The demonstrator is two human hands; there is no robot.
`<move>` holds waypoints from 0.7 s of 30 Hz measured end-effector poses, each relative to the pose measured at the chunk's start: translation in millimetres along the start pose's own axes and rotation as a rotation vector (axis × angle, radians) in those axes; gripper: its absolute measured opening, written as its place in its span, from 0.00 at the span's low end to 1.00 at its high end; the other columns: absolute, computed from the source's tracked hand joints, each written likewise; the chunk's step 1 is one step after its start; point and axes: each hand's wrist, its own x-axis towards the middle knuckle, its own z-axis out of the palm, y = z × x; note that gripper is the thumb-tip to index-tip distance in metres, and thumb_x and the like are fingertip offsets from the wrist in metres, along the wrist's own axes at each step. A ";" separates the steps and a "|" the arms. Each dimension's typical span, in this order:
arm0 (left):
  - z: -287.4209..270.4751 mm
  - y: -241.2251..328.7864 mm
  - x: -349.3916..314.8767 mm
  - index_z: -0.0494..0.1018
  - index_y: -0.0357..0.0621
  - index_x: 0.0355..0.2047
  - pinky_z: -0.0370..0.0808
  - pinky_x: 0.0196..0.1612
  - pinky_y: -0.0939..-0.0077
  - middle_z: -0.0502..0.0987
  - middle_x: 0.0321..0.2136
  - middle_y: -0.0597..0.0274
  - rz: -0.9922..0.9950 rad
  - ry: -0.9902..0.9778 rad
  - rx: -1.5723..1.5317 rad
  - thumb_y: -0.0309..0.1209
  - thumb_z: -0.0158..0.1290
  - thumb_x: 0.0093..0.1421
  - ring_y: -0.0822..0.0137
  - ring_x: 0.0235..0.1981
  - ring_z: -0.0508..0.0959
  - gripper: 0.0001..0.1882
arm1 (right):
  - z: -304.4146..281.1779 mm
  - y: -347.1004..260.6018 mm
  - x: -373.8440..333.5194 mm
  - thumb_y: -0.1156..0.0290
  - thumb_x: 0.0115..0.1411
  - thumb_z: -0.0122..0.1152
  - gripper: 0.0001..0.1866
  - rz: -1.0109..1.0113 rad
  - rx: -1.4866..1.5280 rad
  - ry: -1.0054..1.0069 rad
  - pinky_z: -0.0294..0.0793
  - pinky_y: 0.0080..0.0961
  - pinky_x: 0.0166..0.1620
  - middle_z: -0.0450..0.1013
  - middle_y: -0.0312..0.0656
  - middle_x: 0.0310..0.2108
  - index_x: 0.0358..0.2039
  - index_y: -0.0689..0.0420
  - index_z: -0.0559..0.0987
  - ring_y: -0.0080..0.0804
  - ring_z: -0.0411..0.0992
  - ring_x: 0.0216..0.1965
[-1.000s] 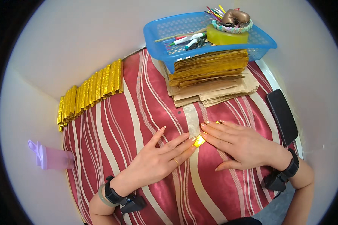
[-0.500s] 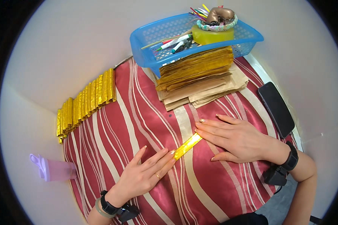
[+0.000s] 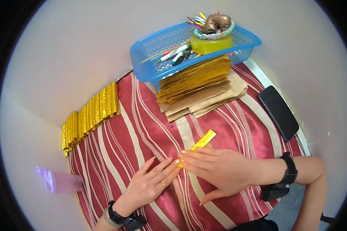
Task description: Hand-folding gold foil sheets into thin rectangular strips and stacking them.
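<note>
My right hand (image 3: 223, 173) presses flat on the gold strip (image 3: 202, 141); left hand (image 3: 152, 184) lies released beside it, striped tabletop (image 3: 142, 127) free toward the folded row (image 3: 90, 115).

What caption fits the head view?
Both hands, left and right, press a folded gold strip flat on a striped cloth.

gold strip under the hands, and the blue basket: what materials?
Gold strip: looks like folded foil-faced paper, shiny metallic gold with creases; could be plain foil. Right hand presses its near end. Blue basket: likely moulded plastic, glossy, with a perforated lattice wall.
</note>
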 end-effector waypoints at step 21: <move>2.6 -1.3 -4.3 0.73 0.46 0.55 0.64 0.61 0.51 0.74 0.55 0.64 -0.018 0.014 -0.015 0.29 0.52 0.58 0.65 0.61 0.69 0.23 | 3.9 1.7 9.3 0.42 0.60 0.54 0.42 -0.103 -0.092 0.016 0.54 0.36 0.68 0.63 0.50 0.62 0.61 0.68 0.65 0.38 0.60 0.64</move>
